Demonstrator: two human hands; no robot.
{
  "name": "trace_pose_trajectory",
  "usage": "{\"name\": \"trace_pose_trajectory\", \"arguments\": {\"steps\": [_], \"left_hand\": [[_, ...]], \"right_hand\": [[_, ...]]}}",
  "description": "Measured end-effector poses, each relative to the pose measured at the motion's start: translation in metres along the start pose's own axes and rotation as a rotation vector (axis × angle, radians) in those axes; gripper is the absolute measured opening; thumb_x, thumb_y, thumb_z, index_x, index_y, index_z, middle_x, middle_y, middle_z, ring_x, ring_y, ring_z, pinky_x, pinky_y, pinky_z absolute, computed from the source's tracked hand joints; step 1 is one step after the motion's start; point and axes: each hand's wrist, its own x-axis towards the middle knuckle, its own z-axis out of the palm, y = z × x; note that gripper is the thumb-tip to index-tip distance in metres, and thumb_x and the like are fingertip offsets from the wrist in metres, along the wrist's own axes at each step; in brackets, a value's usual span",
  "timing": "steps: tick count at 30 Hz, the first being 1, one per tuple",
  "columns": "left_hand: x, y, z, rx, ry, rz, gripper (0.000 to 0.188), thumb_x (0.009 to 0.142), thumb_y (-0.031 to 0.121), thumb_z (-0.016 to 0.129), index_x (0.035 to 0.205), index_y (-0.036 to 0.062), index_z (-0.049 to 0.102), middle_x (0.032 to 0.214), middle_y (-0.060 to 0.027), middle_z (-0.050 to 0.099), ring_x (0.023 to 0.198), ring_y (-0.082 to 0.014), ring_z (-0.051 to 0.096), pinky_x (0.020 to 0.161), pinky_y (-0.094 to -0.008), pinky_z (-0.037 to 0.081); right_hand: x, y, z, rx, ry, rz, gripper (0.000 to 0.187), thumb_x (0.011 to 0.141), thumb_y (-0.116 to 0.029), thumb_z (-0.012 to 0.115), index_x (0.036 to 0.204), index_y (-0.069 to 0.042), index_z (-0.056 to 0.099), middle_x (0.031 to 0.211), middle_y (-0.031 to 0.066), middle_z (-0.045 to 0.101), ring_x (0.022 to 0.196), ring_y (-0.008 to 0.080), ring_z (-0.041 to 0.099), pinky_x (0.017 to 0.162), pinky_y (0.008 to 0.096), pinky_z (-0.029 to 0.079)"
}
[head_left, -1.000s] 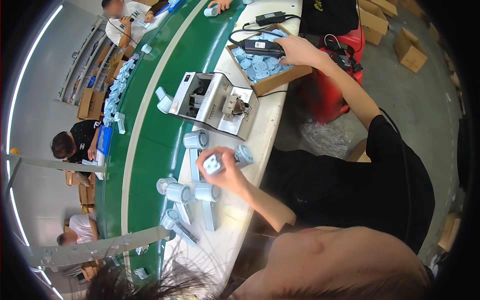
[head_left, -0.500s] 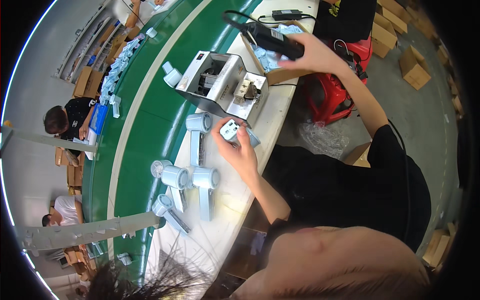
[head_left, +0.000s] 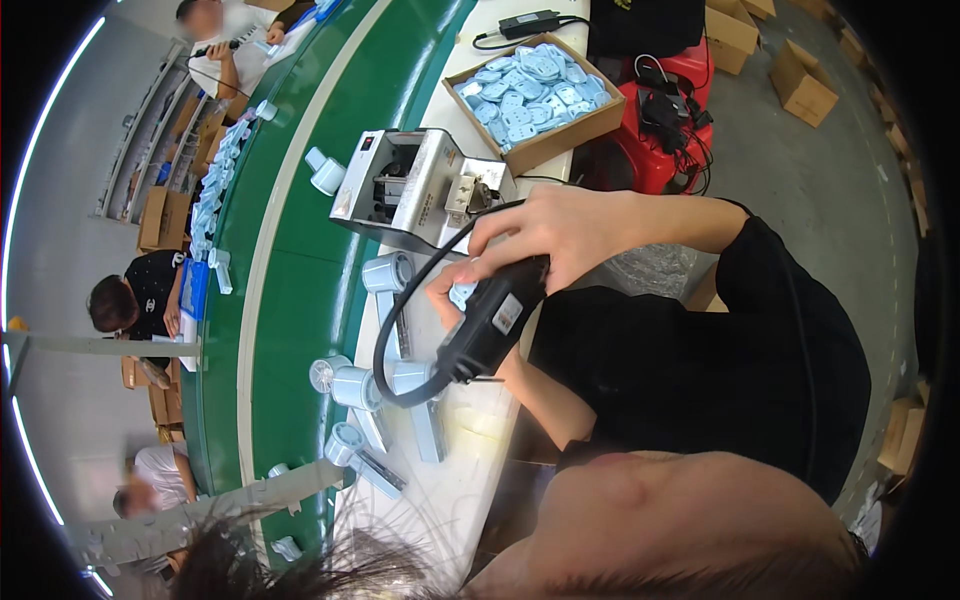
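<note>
White tbl: R hand grips blk tool (corded); L hand holds blue part.

One wide fisheye view, the left of a head-worn pair, looks down over the work at close range. The left hand and right hand come near its middle. The table runs from top to bottom, the green belt curves to its left, and the floor lies farther off at upper right. Hair crosses the lower edge, very near the lens.
</note>
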Motion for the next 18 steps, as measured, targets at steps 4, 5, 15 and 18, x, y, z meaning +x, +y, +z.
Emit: {"name": "trace_pose_trajectory", "arguments": {"steps": [4, 5, 15, 18], "left_hand": [[0.002, 0.006, 0.002, -0.130, 0.017, -0.103, 0.028, 0.079, 0.008, 0.065, 0.104, 0.0022, 0.052, 0.101, -0.0119, 0.057, 0.087, -0.0195, 0.057, 0.086, -0.0321, 0.044], [0.003, 0.004, 0.001, -0.061, -0.017, -0.017, 0.031, 0.080, 0.011, 0.065, 0.106, 0.0018, 0.051, 0.102, -0.0124, 0.057, 0.088, -0.0196, 0.058, 0.085, -0.0319, 0.044], [0.007, -0.002, 0.012, -0.076, 0.055, 0.200, 0.054, 0.096, 0.053, 0.041, 0.103, -0.0001, 0.043, 0.083, -0.0177, 0.057, 0.058, -0.0191, 0.055, 0.055, -0.0277, 0.046], [0.010, -0.004, 0.016, -0.093, 0.046, 0.251, 0.054, 0.094, 0.054, 0.045, 0.102, 0.0010, 0.044, 0.084, -0.0180, 0.057, 0.058, -0.0190, 0.054, 0.056, -0.0278, 0.046]], "right_hand": [[0.001, -0.010, 0.000, 0.032, -0.018, -0.016, 0.081, 0.060, -0.014, 0.073, 0.136, -0.030, 0.050, 0.106, 0.0037, 0.063, 0.068, 0.0279, 0.061, 0.059, 0.0353, 0.049], [0.001, -0.011, -0.001, 0.032, -0.017, -0.013, 0.081, 0.060, -0.014, 0.073, 0.136, -0.030, 0.050, 0.106, 0.0037, 0.063, 0.068, 0.0279, 0.061, 0.059, 0.0353, 0.049], [0.027, 0.012, -0.029, 0.749, 0.429, 0.189, 0.030, 0.077, -0.026, 0.074, 0.084, -0.003, 0.056, 0.062, 0.0004, 0.054, 0.046, 0.0073, 0.048, 0.045, 0.0232, 0.039], [0.047, 0.016, -0.045, 0.977, 0.561, 0.144, 0.031, 0.083, -0.030, 0.069, 0.084, -0.004, 0.053, 0.059, -0.0010, 0.049, 0.043, 0.0036, 0.043, 0.042, 0.0210, 0.037]]}}
